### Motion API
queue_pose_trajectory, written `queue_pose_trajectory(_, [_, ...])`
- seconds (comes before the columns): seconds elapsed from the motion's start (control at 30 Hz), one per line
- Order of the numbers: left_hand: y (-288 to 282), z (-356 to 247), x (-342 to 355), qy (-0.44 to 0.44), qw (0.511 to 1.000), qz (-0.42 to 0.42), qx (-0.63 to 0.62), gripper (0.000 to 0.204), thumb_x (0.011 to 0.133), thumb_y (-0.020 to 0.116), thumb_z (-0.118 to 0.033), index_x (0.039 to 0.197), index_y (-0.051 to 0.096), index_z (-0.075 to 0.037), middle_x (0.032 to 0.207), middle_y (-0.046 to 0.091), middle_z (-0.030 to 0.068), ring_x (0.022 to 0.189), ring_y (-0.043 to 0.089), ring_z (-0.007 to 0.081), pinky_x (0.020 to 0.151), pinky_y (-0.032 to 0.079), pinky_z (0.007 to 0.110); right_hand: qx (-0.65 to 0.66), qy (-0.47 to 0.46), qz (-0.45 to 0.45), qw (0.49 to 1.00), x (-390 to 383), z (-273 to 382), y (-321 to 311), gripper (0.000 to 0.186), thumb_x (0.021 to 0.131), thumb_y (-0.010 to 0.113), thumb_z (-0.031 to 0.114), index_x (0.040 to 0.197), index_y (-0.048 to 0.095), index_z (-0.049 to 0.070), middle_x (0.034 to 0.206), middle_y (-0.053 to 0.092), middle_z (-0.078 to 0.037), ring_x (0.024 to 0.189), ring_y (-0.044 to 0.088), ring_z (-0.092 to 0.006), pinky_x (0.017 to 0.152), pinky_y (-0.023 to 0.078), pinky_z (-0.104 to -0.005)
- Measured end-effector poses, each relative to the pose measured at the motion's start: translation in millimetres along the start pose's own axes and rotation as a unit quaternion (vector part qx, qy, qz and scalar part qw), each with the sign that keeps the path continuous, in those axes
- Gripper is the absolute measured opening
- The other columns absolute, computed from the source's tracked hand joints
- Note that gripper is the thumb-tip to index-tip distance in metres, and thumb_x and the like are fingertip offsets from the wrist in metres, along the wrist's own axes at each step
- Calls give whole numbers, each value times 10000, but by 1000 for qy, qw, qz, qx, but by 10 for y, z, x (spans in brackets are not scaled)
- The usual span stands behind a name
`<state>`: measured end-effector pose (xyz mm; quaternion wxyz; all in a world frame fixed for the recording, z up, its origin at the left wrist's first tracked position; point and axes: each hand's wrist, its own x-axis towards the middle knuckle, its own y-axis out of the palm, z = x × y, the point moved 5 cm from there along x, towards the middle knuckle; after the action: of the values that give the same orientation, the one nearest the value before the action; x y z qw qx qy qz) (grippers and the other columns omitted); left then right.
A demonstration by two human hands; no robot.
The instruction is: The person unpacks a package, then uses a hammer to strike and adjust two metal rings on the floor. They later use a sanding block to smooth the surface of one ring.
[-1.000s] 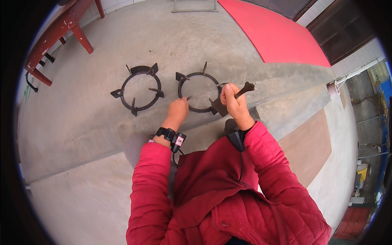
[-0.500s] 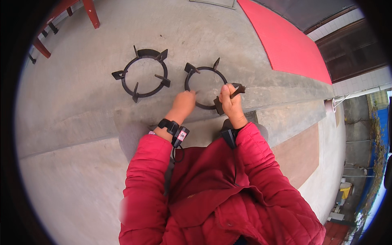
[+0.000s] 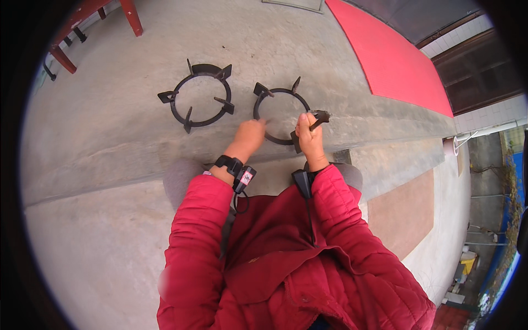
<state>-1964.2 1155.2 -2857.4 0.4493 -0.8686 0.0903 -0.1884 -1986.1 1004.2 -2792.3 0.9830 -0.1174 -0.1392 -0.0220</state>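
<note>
My right hand [image 3: 310,136] is closed on a dark metal piece [image 3: 321,117] with a flat, angular end, at the right side of the right-hand burner ring [image 3: 279,90]. My left hand [image 3: 250,133] has curled fingers at that ring’s lower-left edge, with a small blurred thing at the fingertips that I cannot make out. To the left, another black ring [image 3: 203,122] with upright prongs lies on the concrete floor [image 3: 137,99]. Both my wrists carry black strapped devices.
A worn red wooden bench [image 3: 131,16] stands at the upper left. A pink mat [image 3: 390,66] lies at the upper right, beside dark doors [image 3: 467,71]. A concrete step edge runs across beneath the rings. A pipe, white cylinder [image 3: 450,146] and clutter line the right side.
My view has shifted, raising the rings in the picture. The dark piece in my right hand now sticks out less to the right. Both hands keep their grip at the right-hand ring.
</note>
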Motion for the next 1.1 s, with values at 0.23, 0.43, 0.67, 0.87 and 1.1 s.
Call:
queue_pose_trajectory(0.23, [24,130,-223,-3,1000,-26,-13,117,779,550,-137,808,577,-27,687,592,180,663,575,353,598,456,441,-65,45,47,996,-196,359,181,130,823,582,113,841,519,0,623,497,-13,562,423,-73,514,370,-232])
queue_pose_trajectory(0.43, [66,502,-319,11,999,-28,-18,116,776,553,-137,784,564,-22,664,584,183,647,573,360,581,455,445,-125,-96,103,982,-241,692,670,289,811,579,51,1059,438,8,626,475,10,565,433,-53,520,354,-190])
queue_pose_trajectory(0.67, [77,877,-383,9,1000,2,2,129,780,552,-147,803,570,-21,666,588,175,651,576,354,593,461,442,62,28,27,997,-172,356,804,303,940,352,268,793,455,24,513,292,23,448,255,-69,417,225,-234])
queue_pose_trajectory(0.87, [182,677,-299,14,1000,0,-15,138,789,540,-145,811,570,-12,684,591,184,659,577,354,602,462,440,180,58,-69,980,-74,113,167,315,932,353,313,766,423,55,479,256,16,403,234,-78,391,196,-240])
queue_pose_trajectory(1.1, [250,103,-107,9,1000,-7,-8,142,795,518,-140,805,571,-9,703,595,189,672,581,352,612,466,439,220,69,-108,967,-84,320,-544,324,934,350,314,746,406,56,488,274,14,397,247,-87,381,212,-251])
